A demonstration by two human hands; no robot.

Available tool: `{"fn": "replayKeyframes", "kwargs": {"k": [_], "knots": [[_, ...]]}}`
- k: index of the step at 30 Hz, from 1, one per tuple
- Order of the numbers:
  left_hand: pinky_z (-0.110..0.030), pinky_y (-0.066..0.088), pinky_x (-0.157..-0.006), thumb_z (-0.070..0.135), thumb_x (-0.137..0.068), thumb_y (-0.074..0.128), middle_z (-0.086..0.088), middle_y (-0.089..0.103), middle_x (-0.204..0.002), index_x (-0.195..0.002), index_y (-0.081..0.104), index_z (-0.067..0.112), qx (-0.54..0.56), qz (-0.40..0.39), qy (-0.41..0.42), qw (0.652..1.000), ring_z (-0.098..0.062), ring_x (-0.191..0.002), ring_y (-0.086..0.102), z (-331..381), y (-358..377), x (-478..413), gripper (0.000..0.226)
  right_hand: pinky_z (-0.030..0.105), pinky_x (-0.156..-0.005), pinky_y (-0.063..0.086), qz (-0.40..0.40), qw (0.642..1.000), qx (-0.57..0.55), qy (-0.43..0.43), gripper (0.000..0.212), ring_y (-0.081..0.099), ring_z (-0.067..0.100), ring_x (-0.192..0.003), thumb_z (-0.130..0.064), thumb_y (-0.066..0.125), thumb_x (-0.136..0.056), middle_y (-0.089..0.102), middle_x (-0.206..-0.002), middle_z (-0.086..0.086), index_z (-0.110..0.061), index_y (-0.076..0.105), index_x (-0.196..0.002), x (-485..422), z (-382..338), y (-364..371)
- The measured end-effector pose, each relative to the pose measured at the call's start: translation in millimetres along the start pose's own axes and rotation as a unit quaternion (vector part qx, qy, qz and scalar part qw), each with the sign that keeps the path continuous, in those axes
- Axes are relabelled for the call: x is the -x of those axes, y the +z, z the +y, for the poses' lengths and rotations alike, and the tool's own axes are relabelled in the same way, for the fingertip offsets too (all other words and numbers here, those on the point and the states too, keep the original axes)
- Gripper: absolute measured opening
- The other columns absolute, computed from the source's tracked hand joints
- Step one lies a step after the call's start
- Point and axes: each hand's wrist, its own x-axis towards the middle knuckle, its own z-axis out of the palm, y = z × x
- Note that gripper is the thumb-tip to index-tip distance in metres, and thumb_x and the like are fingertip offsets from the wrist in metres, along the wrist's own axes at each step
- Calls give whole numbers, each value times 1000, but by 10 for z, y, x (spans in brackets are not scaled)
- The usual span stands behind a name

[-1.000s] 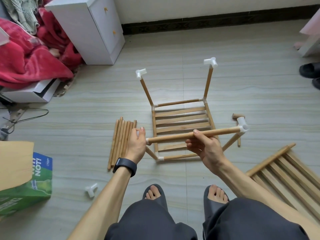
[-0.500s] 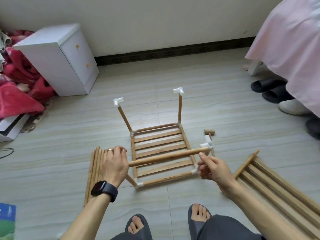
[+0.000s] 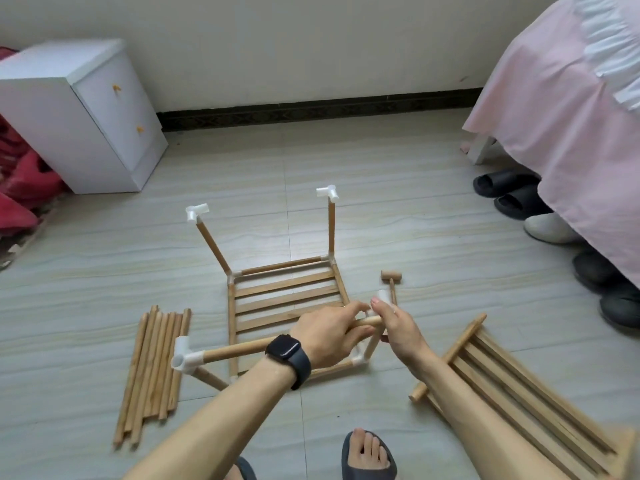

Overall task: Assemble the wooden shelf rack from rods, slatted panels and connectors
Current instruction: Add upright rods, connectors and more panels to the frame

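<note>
The part-built rack (image 3: 287,299) lies on the floor: a slatted panel with two far upright rods, each topped by a white connector (image 3: 197,213). A near horizontal rod (image 3: 239,348) runs from a white corner connector (image 3: 185,355) on the left to another white connector (image 3: 384,295) on the right. My left hand (image 3: 329,334) grips this rod near its right end. My right hand (image 3: 398,327) holds the right connector, fingers curled round it. The two hands nearly touch.
A bundle of loose rods (image 3: 152,368) lies to the left and a second slatted panel (image 3: 519,393) to the right. A small wooden mallet (image 3: 391,278) lies beyond my hands. White cabinet (image 3: 79,109) back left; pink bed skirt (image 3: 571,116) and slippers (image 3: 509,192) right.
My left hand has slid from the rod's left end to its right end, baring the left connector. My right hand has stayed at the right connector. The view has swung up and right.
</note>
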Motion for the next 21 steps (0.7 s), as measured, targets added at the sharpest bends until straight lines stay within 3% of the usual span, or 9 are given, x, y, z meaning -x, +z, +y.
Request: {"fn": "replayKeyframes", "kwargs": {"k": [3, 8, 14, 21], "knots": [[-42, 55, -77, 62, -100, 32, 8, 69, -116, -142, 35, 47, -19, 20, 9, 1000, -19, -101, 65, -61, 24, 13, 45, 29, -75, 48, 3, 1000, -18, -12, 41, 68, 3, -72, -53, 46, -92, 72, -70, -7, -34, 75, -69, -38, 29, 10], [-40, 55, -79, 62, -100, 31, 12, 69, -120, -144, 35, 52, 2, 10, 4, 1000, -17, -106, 64, -90, -44, -13, 45, 15, -61, 45, 9, 999, -30, -25, 43, 63, -3, -63, -51, 44, -91, 69, -63, -10, -36, 76, -67, -93, 33, 32], [-37, 53, -76, 62, -100, 32, 12, 70, -114, -144, 36, 55, 5, 2, -9, 1000, -17, -102, 63, -86, -37, -28, 45, 8, -56, 44, 9, 999, -43, -32, 43, 61, -6, -59, -48, 45, -93, 66, -60, -15, -37, 76, -66, -99, 58, 27], [-33, 51, -78, 66, -98, 34, 18, 68, -119, -138, 43, 57, 45, -23, -29, 998, -12, -108, 61, -145, 2, -58, 42, 30, -75, 46, 27, 999, -23, -20, 43, 63, -5, -68, -67, 46, -82, 70, -67, -15, -40, 76, -68, -95, 148, -60]]}}
